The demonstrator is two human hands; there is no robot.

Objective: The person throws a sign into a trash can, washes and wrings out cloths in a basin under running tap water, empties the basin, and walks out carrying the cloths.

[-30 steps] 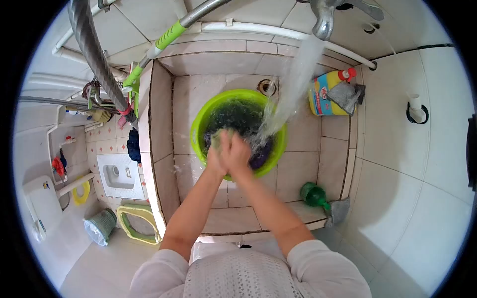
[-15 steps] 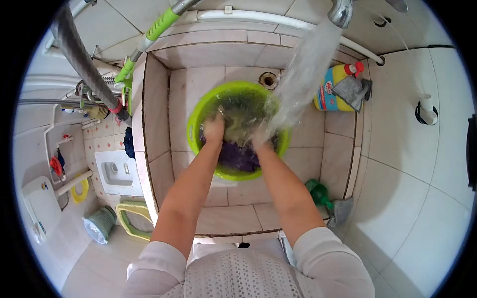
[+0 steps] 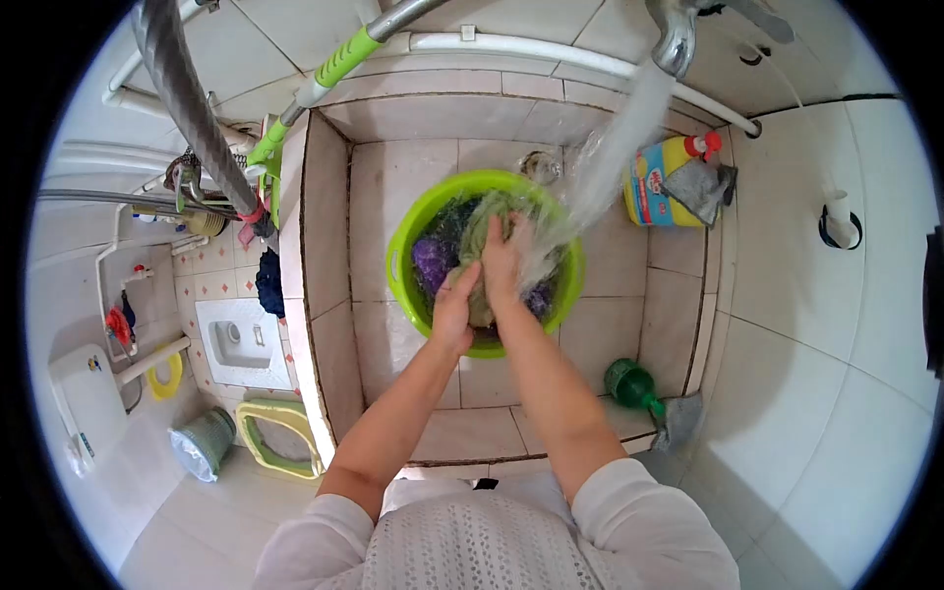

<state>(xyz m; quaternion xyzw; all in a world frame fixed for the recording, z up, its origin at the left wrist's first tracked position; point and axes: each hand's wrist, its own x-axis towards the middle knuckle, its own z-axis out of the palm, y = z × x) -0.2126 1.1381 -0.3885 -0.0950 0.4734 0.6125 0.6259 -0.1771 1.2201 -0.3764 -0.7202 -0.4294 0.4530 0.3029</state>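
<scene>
A bright green basin (image 3: pixel 405 300) of water holds wet cloths. Both hands grip a light olive-green cloth (image 3: pixel 476 236), bunched up above the water. My left hand (image 3: pixel 454 307) is closed round its lower left part. My right hand (image 3: pixel 502 258) is closed on its right side, with the fingertips partly lost in the splashing. A purple cloth (image 3: pixel 433 262) lies in the basin left of the olive one. From the metal tap (image 3: pixel 676 44), a stream of water (image 3: pixel 615 152) pours into the basin's right side.
The basin stands in a tiled sink with a raised edge (image 3: pixel 467 447). A yellow detergent bottle (image 3: pixel 649 177) with a grey cloth (image 3: pixel 698 187) is at the right. A green bottle (image 3: pixel 629 383) lies at lower right. A green-handled mop pole (image 3: pixel 344 61) leans at upper left.
My hands were apart and down in the water; now they are together, with the olive cloth lifted between them. The purple cloth shows further left. The view has shifted slightly.
</scene>
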